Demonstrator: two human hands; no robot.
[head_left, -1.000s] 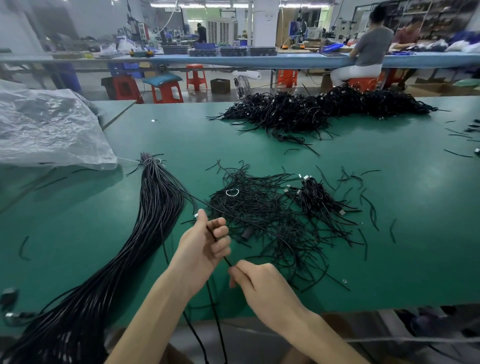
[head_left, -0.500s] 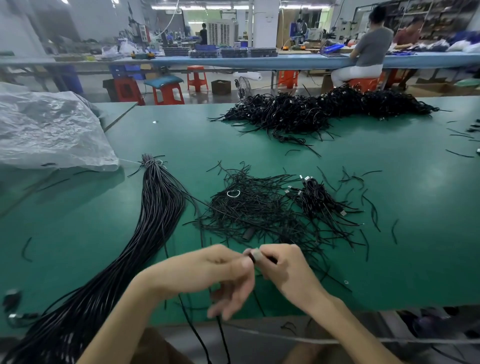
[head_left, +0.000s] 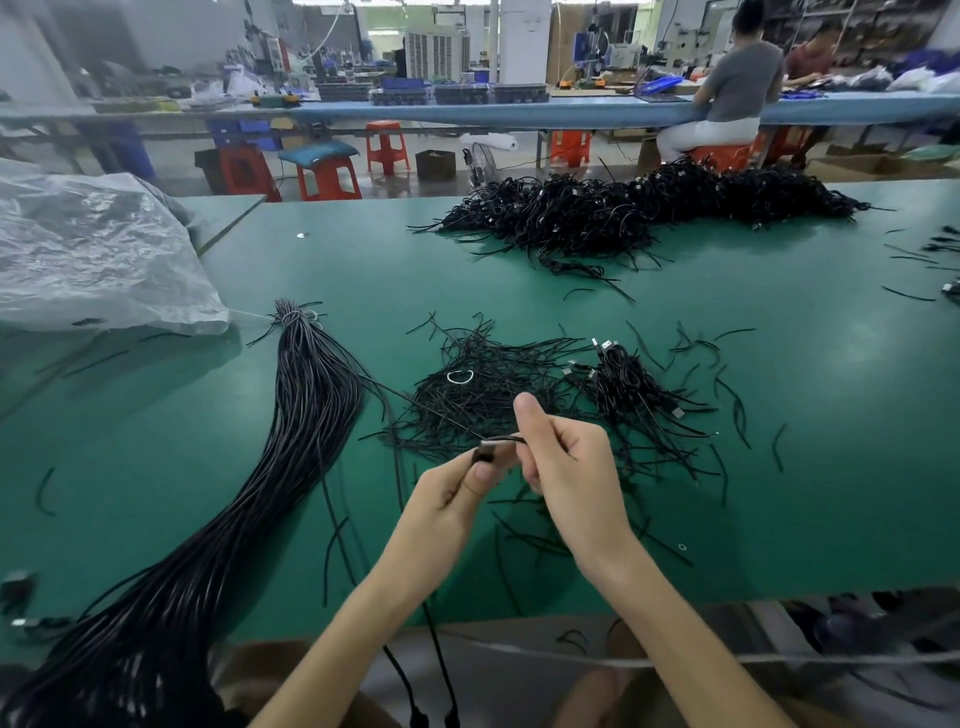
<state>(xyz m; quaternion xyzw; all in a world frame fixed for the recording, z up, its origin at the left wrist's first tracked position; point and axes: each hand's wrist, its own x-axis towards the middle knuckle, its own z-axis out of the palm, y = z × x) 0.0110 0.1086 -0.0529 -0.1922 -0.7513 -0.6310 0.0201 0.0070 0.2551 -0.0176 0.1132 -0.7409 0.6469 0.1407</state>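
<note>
Above the near edge of the green table (head_left: 779, 415), both hands meet just in front of a loose pile of short black ties (head_left: 483, 405). The left hand (head_left: 452, 499) pinches a black cable plug (head_left: 487, 451) between thumb and curled fingers, its silver tip pointing toward the right hand (head_left: 566, 467). The right hand's fingers are curled in, thumb raised, pinching a thin black tie (head_left: 509, 439) that runs across to the plug's tip; whether the tie wraps the plug cannot be told. The 2 hands are almost touching, held off the table. To the left lies a thick bundle of long black cables (head_left: 311, 415), bound at its far end and trailing off the near edge. Just right of the tie pile sits a small heap of coiled cables (head_left: 623, 384). A small white ring (head_left: 460, 378) rests on the ties. Farther back stretches a large heap of coiled cables (head_left: 649, 213), and a clear plastic bag (head_left: 93, 260) lies at far left.
</note>
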